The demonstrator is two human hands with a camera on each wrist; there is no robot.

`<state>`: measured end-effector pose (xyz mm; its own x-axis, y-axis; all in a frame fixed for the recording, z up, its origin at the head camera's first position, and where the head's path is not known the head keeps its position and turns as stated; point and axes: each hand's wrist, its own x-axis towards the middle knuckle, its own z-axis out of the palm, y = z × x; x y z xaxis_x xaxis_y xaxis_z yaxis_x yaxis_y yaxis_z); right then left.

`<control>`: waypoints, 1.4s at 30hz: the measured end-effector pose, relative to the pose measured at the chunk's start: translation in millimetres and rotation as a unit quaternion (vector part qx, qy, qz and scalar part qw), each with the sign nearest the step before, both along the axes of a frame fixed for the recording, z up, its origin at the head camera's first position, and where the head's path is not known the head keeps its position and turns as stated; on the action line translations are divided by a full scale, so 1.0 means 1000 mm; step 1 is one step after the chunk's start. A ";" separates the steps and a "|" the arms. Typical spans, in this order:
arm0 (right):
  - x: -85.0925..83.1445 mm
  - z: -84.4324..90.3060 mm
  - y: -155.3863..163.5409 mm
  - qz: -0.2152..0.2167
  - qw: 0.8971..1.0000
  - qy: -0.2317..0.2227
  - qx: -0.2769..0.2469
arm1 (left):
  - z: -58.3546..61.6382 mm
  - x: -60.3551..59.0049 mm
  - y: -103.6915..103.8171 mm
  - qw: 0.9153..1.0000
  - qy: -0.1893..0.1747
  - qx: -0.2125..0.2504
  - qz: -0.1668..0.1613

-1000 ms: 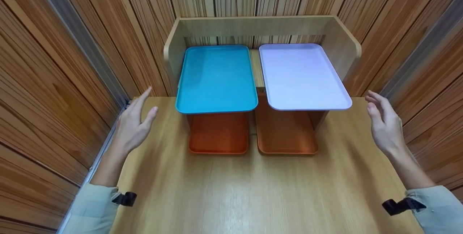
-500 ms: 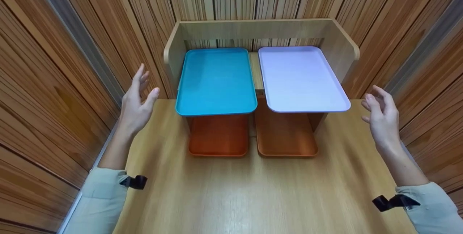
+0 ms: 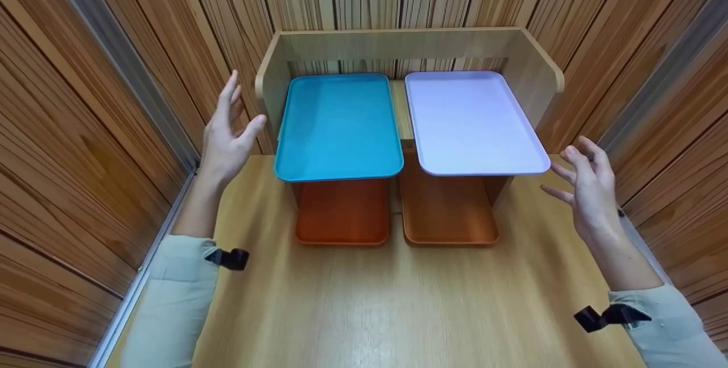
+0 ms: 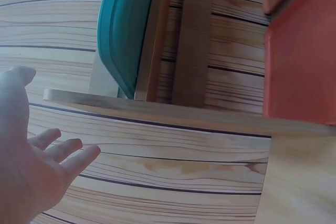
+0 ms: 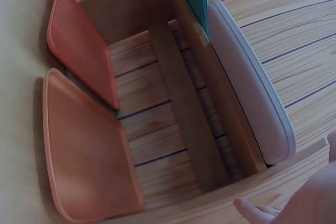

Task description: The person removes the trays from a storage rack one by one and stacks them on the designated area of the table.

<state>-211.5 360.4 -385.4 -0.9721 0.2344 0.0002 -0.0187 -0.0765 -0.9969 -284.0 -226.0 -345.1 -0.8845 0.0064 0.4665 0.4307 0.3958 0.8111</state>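
Observation:
A small wooden shelf [image 3: 296,46] stands at the back of the wooden table [image 3: 398,300]. On its top lie a blue tray [image 3: 339,126] at the left and a lilac tray [image 3: 469,123] at the right. Two orange trays [image 3: 343,211] [image 3: 449,209] lie on the table under the shelf. My left hand [image 3: 227,135] hovers open, fingers up, just left of the shelf's side panel and the blue tray. My right hand [image 3: 586,186] hovers open, fingers spread, just right of the lilac tray's front corner. Neither hand holds anything. The left wrist view shows the blue tray [image 4: 123,30] edge-on, the right wrist view the lilac tray [image 5: 252,93].
Wood-panelled walls [image 3: 85,129] close in the table on the left, right and back. A grey metal strip [image 3: 114,72] runs down each side wall. Bare tabletop lies in front of the orange trays.
Both hands have risen and moved in toward the shelf: the left went up and forward beside the blue tray, the right moved slightly left toward the lilac tray.

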 end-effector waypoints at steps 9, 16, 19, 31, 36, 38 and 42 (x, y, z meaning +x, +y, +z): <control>-0.002 -0.007 -0.019 -0.002 0.996 -0.009 -0.093 | 0.002 -0.020 0.007 1.000 0.003 -0.003 -0.002; -0.003 -0.010 -0.033 0.019 0.990 -0.014 -0.140 | 0.003 -0.033 0.005 1.000 -0.007 -0.008 -0.026; -0.002 -0.009 -0.039 0.027 0.986 -0.015 -0.161 | 0.004 -0.036 0.003 0.999 -0.016 -0.017 -0.036; -0.005 -0.001 -0.068 -0.013 0.969 -0.010 -0.245 | 0.008 -0.041 0.001 0.996 -0.059 -0.036 -0.061; -0.008 -0.001 -0.077 -0.046 0.960 -0.001 -0.275 | 0.008 -0.042 0.000 0.995 -0.072 -0.043 -0.059; -0.009 -0.001 -0.079 -0.053 0.957 0.004 -0.284 | 0.008 -0.043 0.001 0.995 -0.072 -0.038 -0.060; -0.010 -0.002 -0.079 -0.059 0.953 0.009 -0.298 | 0.007 -0.043 0.001 0.995 -0.075 -0.032 -0.054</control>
<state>-221.8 281.1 -387.4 -0.9399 0.3061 -0.1510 -0.0790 -0.6256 -0.7761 -327.3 -225.1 -337.9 -0.9365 0.1303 0.3254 0.3498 0.4074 0.8436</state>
